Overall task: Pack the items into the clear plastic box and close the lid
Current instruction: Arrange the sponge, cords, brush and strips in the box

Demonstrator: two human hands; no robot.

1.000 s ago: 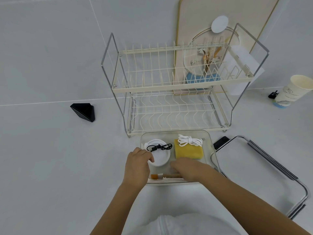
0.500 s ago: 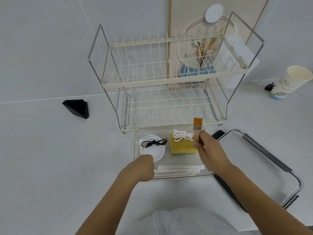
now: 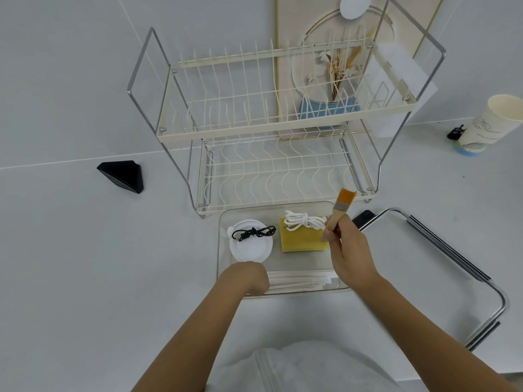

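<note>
The clear plastic box sits in front of the dish rack. Inside it lie a white round lid with a coiled black cable on it, a yellow sponge topped by a coiled white cable, and white paper-wrapped sticks along the near wall. My right hand holds a wooden brush with orange bristles upright above the box's right side. My left hand is curled on the box's near left corner; what its fingers grip is hidden.
A two-tier cream dish rack stands right behind the box. A metal-framed tray lies to the right, a paper cup at far right, a black wedge at left. White cloth covers my lap.
My right hand picked the brush up from the near side of the box and raised it upright over the right side. My left hand shifted from the white lid to the near left corner.
</note>
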